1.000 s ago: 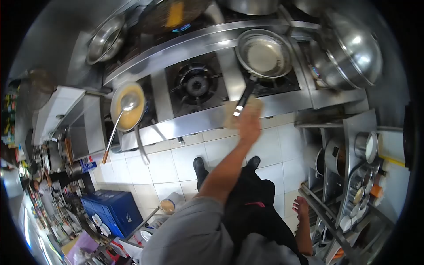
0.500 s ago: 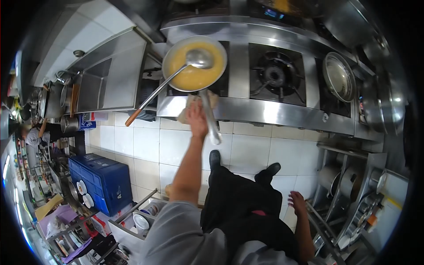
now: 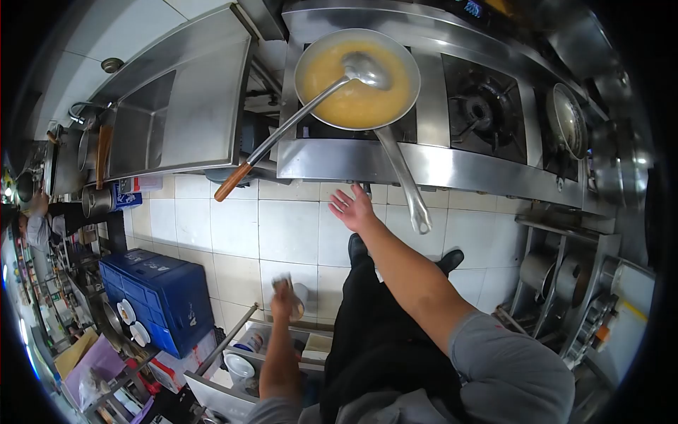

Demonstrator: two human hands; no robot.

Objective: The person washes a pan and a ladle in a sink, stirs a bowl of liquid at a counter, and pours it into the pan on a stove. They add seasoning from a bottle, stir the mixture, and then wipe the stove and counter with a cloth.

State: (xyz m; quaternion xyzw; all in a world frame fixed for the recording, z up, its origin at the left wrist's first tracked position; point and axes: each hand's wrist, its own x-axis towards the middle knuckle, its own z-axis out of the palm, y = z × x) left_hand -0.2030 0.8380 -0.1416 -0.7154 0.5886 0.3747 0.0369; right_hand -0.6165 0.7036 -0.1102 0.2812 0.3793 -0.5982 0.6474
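A pan [image 3: 357, 113] of yellow-orange liquid sits on the left burner, its metal handle reaching past the stove's front edge. Across it lies a ladle [image 3: 364, 71] with a wooden grip, its bowl in the liquid. My right hand [image 3: 353, 212] is just in front of the stove's front edge, left of the pan handle, empty with its fingers apart. Lower left, above the open drawer, my left hand [image 3: 281, 302] is closed round a small brownish thing, too blurred to name. A pale round object is partly hidden beside it.
A steel sink [image 3: 145, 120] stands left of the stove, with a blue crate [image 3: 159, 300] below. To the right are a bare burner [image 3: 484, 109], another pan [image 3: 567, 121] and a pot rack [image 3: 558, 272]. An open drawer [image 3: 219, 392] holds containers. Another person stands far left.
My left hand has left the cloth's former place by the pan and moved down toward the drawer. My right hand has come up to the stove front. The view has shifted left.
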